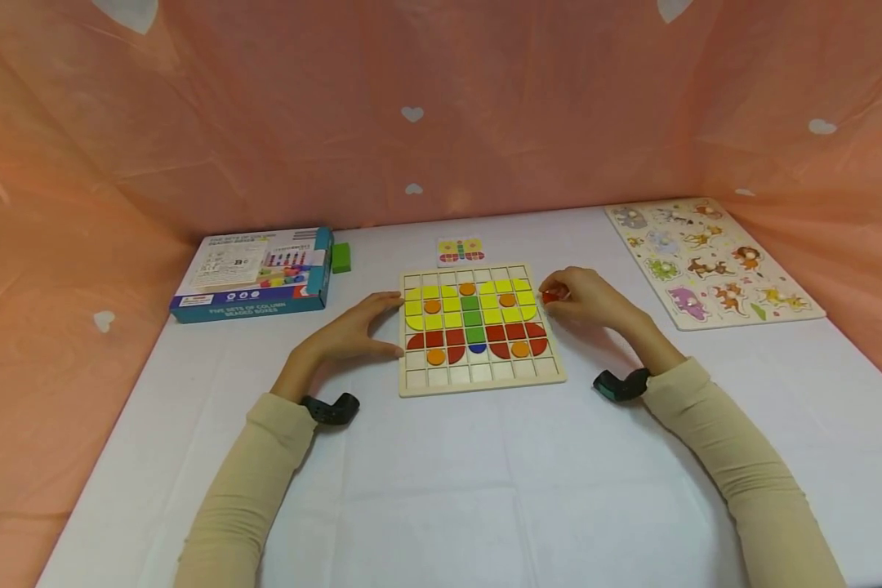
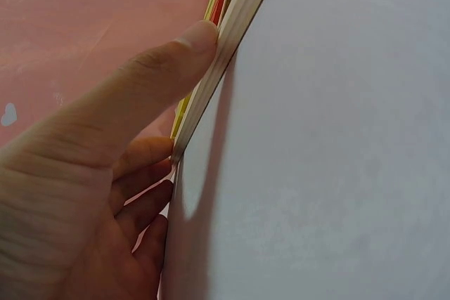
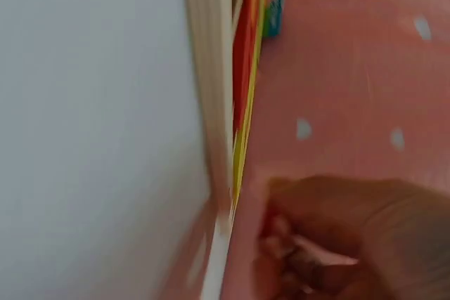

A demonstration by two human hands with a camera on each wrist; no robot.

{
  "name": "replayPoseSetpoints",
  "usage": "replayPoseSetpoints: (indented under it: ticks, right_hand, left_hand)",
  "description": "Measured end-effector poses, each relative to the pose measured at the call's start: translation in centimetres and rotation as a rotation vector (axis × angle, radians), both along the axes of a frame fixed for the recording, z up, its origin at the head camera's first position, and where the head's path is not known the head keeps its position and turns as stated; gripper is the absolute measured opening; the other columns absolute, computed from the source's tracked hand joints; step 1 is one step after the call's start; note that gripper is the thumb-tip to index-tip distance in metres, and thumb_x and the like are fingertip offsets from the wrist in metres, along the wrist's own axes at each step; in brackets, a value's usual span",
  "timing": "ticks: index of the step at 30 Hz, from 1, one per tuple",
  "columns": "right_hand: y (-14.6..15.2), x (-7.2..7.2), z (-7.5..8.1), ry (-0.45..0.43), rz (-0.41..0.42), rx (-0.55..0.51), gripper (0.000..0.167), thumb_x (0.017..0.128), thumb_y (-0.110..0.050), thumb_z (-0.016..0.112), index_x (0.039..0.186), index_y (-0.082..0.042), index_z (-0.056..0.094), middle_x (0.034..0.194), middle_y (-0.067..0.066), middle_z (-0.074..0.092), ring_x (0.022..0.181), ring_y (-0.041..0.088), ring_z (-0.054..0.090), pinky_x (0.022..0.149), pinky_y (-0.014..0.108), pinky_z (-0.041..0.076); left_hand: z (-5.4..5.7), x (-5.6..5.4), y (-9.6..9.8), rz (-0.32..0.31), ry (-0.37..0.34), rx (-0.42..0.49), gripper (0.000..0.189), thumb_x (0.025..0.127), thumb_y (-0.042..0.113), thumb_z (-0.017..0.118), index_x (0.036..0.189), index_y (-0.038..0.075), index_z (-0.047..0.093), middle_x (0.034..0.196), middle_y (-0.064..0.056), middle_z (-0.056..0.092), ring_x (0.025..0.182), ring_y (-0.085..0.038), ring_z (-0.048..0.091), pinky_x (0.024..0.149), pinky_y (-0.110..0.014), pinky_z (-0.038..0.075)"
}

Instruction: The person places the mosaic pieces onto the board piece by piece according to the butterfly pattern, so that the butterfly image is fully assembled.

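A wooden grid board lies on the white table, with flat tiles set out like a butterfly. Yellow tiles fill the upper wings and red tiles the lower ones. Green squares run down the middle above a blue half-round tile; round orange tiles dot the wings. Thumb and fingertips of my left hand touch the board's left edge, fingers fairly straight. Just off the upper right edge, my right hand pinches a small red tile, mostly covered by the fingers.
Behind the board lies a small butterfly picture card. A boxed toy set and a green block are at the back left. An animal puzzle board lies at the right. Pink cloth hangs behind the table.
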State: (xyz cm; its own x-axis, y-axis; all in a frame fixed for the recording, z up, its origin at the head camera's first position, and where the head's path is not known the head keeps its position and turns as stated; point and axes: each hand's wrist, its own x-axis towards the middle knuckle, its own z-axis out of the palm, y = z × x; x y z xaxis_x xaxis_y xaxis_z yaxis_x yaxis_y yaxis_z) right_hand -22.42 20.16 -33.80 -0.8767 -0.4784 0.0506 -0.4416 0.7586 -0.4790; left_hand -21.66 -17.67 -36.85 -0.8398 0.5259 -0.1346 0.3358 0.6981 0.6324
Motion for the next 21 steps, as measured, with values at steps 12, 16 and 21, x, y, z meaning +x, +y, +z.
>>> replayPoseSetpoints:
  ticks: [12, 16, 21]
  right_hand:
    - [-11.5, 2.9, 0.3, 0.076, 0.343, -0.024, 0.027, 0.085, -0.018, 0.069, 0.107, -0.003, 0.065, 0.096, 0.005, 0.062, 0.085, 0.016, 0.054, 0.076, 0.026, 0.048]
    - [-14.3, 3.2, -0.4, 0.065, 0.415, -0.027, 0.027, 0.084, -0.02, 0.07, 0.106, -0.005, 0.066, 0.094, 0.002, 0.061, 0.083, 0.013, 0.051, 0.073, 0.021, 0.046]
    - [-15.9, 3.1, -1.6, 0.057, 0.459, -0.023, 0.024, 0.085, -0.02, 0.069, 0.105, -0.007, 0.066, 0.092, 0.0, 0.059, 0.082, 0.01, 0.049, 0.071, 0.016, 0.045]
  left_hand:
    - [-0.1, -0.2, 0.0, -0.009, -0.008, 0.013, 0.089, 0.073, 0.045, 0.076, 0.146, 0.017, 0.032, 0.153, -0.003, 0.022, 0.141, -0.024, 0.017, 0.112, -0.05, 0.019]
    - [-0.1, -0.2, 0.0, -0.029, 0.015, 0.015, 0.088, 0.074, 0.043, 0.076, 0.145, 0.015, 0.032, 0.153, -0.005, 0.023, 0.14, -0.025, 0.018, 0.112, -0.051, 0.017]
    - [-0.1, -0.2, -0.2, -0.034, 0.017, 0.022, 0.087, 0.074, 0.039, 0.077, 0.145, 0.014, 0.032, 0.152, -0.005, 0.024, 0.14, -0.025, 0.018, 0.112, -0.052, 0.018]
